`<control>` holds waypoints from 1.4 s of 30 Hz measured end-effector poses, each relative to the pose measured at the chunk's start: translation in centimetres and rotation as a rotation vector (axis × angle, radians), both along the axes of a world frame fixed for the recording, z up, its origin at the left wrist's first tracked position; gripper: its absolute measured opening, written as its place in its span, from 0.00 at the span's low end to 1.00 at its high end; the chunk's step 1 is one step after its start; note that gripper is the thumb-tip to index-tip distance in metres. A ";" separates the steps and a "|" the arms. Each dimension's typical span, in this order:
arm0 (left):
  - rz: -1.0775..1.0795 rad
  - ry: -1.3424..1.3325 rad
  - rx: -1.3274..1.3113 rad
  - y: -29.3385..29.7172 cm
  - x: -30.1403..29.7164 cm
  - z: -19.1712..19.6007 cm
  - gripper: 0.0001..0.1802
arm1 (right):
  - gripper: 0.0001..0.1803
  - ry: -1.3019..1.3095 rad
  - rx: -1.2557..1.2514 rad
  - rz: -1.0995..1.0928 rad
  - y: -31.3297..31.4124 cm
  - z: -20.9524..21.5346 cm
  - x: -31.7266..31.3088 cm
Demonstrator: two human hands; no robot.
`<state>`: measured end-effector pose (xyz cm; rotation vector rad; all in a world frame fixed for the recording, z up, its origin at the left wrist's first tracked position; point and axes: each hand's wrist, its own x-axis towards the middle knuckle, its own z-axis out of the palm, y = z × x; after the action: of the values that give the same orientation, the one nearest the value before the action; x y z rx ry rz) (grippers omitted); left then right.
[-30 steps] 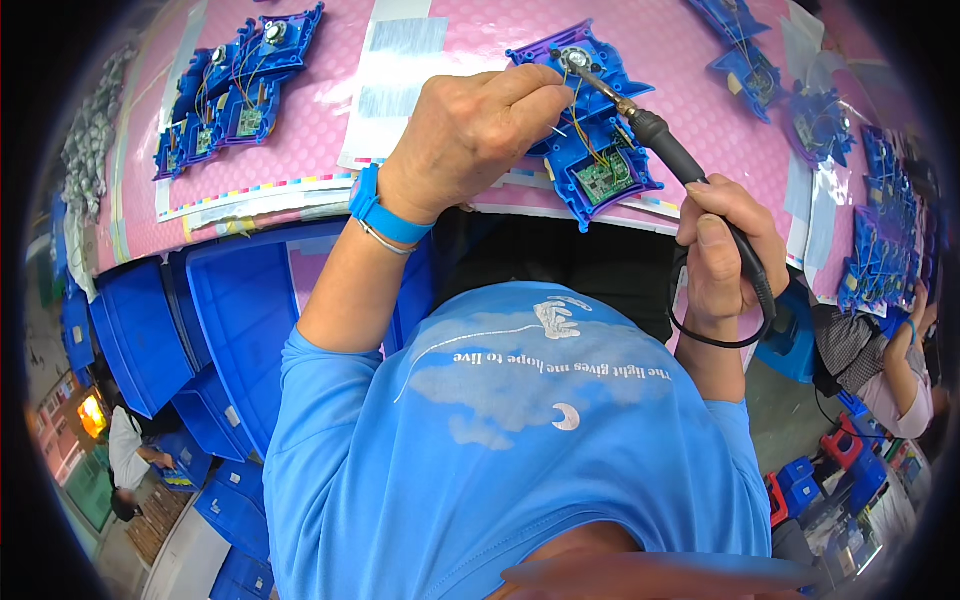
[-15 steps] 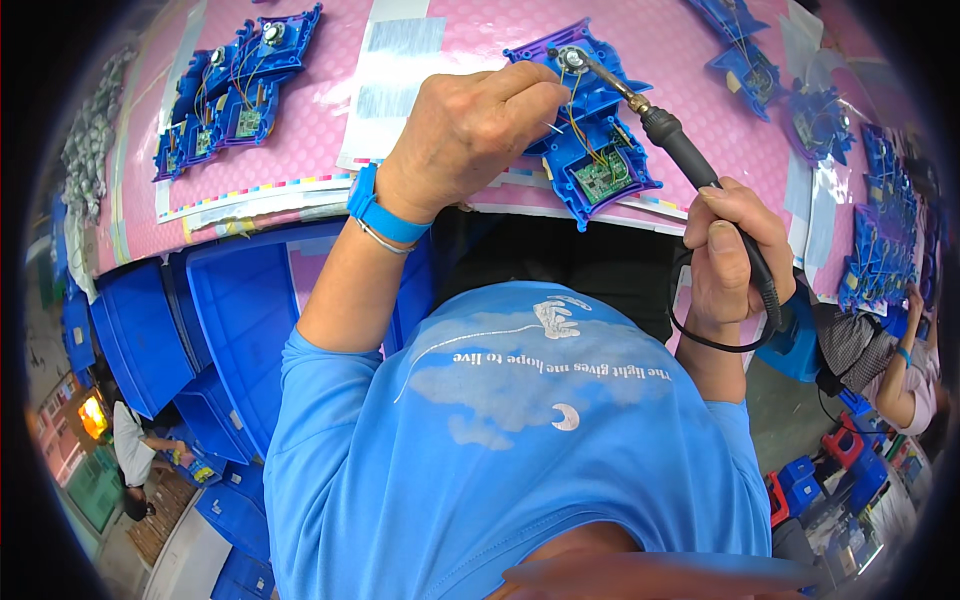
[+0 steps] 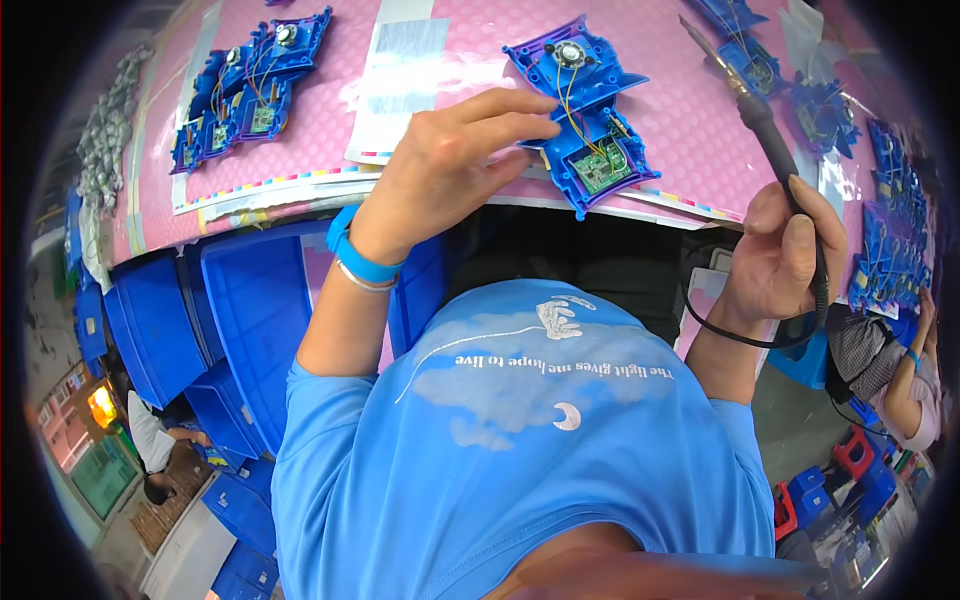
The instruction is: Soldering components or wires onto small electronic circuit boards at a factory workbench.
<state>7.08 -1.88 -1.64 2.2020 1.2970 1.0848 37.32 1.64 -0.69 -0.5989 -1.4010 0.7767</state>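
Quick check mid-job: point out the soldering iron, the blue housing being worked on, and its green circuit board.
soldering iron (image 3: 768,120), head view, on the black handle.
blue housing (image 3: 578,62), head view, upper shell.
green circuit board (image 3: 602,168), head view, board centre.

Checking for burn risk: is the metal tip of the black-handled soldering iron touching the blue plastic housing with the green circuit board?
Apart. The head view shows the soldering iron's tip raised up and to the right of the blue housing, with bare pink mat between them.

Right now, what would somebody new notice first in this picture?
Probably the bright blue plastic shell with a green circuit board inside, lying on the pink mat at top centre, with the left hand touching it. Next, the soldering iron held up in the right hand. More blue shells lie top left.
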 end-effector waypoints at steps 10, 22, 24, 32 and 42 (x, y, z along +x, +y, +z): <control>-0.021 0.317 0.121 5.0 -5.3 -0.2 0.15 | 0.18 0.007 -0.027 -0.027 -1.8 -0.6 3.5; 0.268 0.708 0.047 3.5 -23.8 4.0 0.16 | 0.16 0.067 -0.037 0.001 -2.7 -0.3 1.7; 0.315 0.644 0.219 2.8 -24.8 3.9 0.16 | 0.16 0.056 -0.028 -0.037 -2.9 -0.4 1.4; -0.007 0.377 0.326 -1.2 4.5 10.1 0.16 | 0.13 -0.397 0.049 -0.336 0.8 -0.8 2.0; -0.233 0.222 0.203 19.5 12.7 -0.8 0.19 | 0.22 -0.817 0.277 -0.622 9.5 -0.3 9.6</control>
<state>19.76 17.62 -2.48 2.6101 1.0148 0.9396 46.89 11.10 -1.03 -1.1263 -1.8581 -0.2059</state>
